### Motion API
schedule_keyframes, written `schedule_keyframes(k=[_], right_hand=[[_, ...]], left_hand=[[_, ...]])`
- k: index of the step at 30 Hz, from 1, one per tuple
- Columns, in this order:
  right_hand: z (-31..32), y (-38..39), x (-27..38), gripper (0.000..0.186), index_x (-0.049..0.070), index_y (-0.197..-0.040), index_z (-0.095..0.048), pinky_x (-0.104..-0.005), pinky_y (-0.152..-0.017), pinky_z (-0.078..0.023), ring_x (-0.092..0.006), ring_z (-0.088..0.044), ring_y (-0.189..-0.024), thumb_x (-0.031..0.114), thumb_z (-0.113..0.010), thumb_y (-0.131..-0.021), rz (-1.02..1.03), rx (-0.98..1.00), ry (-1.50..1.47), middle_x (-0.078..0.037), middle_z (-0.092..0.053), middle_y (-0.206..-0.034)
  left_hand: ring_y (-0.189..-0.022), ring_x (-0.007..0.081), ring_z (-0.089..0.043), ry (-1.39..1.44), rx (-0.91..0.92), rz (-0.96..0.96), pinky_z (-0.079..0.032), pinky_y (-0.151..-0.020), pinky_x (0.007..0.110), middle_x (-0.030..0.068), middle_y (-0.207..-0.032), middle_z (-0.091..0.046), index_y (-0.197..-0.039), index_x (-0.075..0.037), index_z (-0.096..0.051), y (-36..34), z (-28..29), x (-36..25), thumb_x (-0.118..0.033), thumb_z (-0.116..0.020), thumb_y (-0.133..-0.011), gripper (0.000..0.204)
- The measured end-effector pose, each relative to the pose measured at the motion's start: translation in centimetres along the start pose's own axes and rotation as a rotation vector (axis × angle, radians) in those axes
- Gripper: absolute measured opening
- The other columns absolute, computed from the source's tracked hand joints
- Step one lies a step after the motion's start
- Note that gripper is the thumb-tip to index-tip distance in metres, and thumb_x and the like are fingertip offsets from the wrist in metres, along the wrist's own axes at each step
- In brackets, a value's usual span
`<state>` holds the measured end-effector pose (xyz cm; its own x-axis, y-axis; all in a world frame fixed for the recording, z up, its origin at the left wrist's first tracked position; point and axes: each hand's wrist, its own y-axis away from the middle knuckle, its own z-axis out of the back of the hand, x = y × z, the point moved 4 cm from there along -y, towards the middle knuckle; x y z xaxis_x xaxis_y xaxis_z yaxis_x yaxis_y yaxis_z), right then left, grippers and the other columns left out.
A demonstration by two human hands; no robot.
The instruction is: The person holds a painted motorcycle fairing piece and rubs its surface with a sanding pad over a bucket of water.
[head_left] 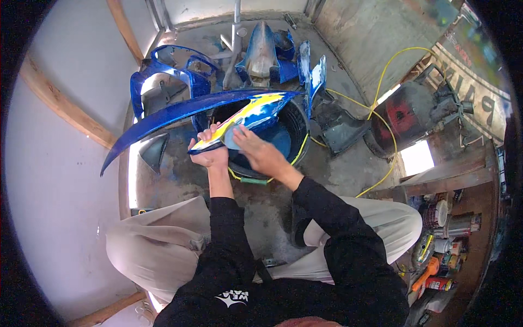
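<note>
My left hand [211,155] grips the narrow end of a long, curved blue body panel [174,110], its fingers wrapped over the edge. Yellow, white and red patches show on the panel's near arm, which is held above a dark bucket [298,125]. Bluish liquid [279,139] stands inside the bucket. With my right hand [262,155] I press a flat grey-blue sheet [232,137], which looks like sandpaper, against the patched surface. Part of the sheet is under my fingers. A green grip [254,181] hangs on the bucket's yellow handle at the near side.
Blue panels [143,82] lie behind the bucket on the left, with a blue fender [261,52] at the back and dark plastic parts [340,122] on the right. A yellow hose [393,141] loops past a dark red tank [400,117]. Cans and tools [436,261] fill a shelf.
</note>
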<state>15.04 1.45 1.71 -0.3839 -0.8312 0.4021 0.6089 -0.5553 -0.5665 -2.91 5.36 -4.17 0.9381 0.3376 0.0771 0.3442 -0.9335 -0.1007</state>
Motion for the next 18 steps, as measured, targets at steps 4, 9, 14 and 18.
schedule_keyframes(k=[4,9,14,18], right_hand=[[3.5,1.0,-6.2,0.046,-0.002,-0.142,-0.058,-0.0488,-0.110,-0.050,-0.0449,-0.053,-0.136,0.004,-0.065,-0.097,-0.401,-0.261,0.122,-0.030,-0.055,-0.147],[2.1,-0.6,-3.9,0.045,-0.003,-0.139,-0.058,-0.0505,-0.103,-0.053,-0.0466,-0.056,-0.132,0.007,-0.066,-0.096,-0.190,-0.171,0.172,-0.035,-0.056,-0.143],[2.5,0.0,-4.6,0.047,-0.004,-0.143,-0.056,-0.0477,-0.113,-0.048,-0.0415,-0.052,-0.141,0.005,-0.064,-0.098,-0.151,-0.147,0.144,-0.027,-0.059,-0.145],[3.1,0.1,-6.9,0.043,-0.001,-0.141,-0.059,-0.0488,-0.110,-0.050,-0.0447,-0.055,-0.135,0.008,-0.063,-0.099,-0.409,-0.255,0.182,-0.029,-0.059,-0.143]], left_hand=[[-0.089,0.0327,-0.050,-0.001,-0.003,0.025,-0.034,-0.114,0.053,0.0106,-0.070,-0.053,-0.066,-0.010,-0.053,-0.4,-0.7,1.6,-0.038,-0.056,-0.083,0.032],[-0.090,0.0318,-0.050,0.004,0.018,0.014,-0.034,-0.114,0.051,0.0108,-0.071,-0.053,-0.068,-0.010,-0.054,-0.1,-0.6,1.3,-0.039,-0.052,-0.086,0.034],[-0.086,0.0299,-0.047,0.026,0.024,0.003,-0.034,-0.112,0.050,0.0106,-0.072,-0.050,-0.069,-0.011,-0.049,0.0,-0.8,1.2,-0.037,-0.049,-0.087,0.032],[-0.086,0.0295,-0.048,0.030,0.033,0.010,-0.035,-0.112,0.050,0.0103,-0.072,-0.050,-0.070,-0.011,-0.049,-0.1,-1.1,1.9,-0.036,-0.049,-0.088,0.031]])
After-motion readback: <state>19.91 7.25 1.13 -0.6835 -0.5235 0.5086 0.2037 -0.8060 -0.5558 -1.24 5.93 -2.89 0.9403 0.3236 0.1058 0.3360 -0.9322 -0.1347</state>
